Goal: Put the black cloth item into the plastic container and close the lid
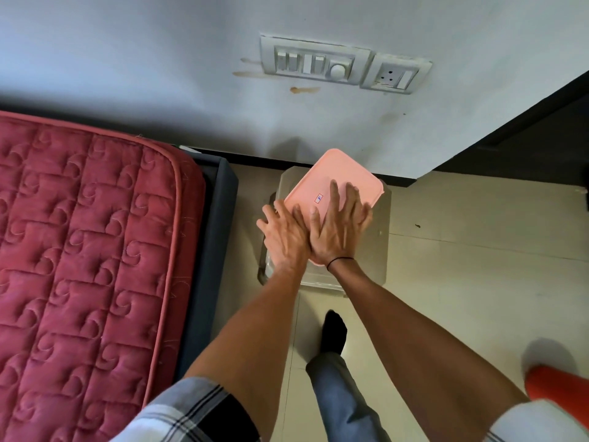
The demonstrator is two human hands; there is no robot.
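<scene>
Off-task items I log from the head view: a quilted red mattress with swirl stitching [79,250] on a dark grey bed frame [223,199], at left; a white wall switch panel [314,60] with a white socket plate [395,74] just beside it; glossy beige floor tiles [462,234]; an orange-red object [554,382], cut off at lower right.

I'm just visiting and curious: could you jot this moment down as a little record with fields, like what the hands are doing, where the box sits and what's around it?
left hand: flat, palm down on the near left part of the lid
right hand: flat, fingers spread on the pink lid
lid: lying on the clear plastic container, turned askew to it
container: on the tiled floor, near the wall
black cloth item: not visible
nearby: red quilted mattress to the left, switch panel on the wall
</scene>
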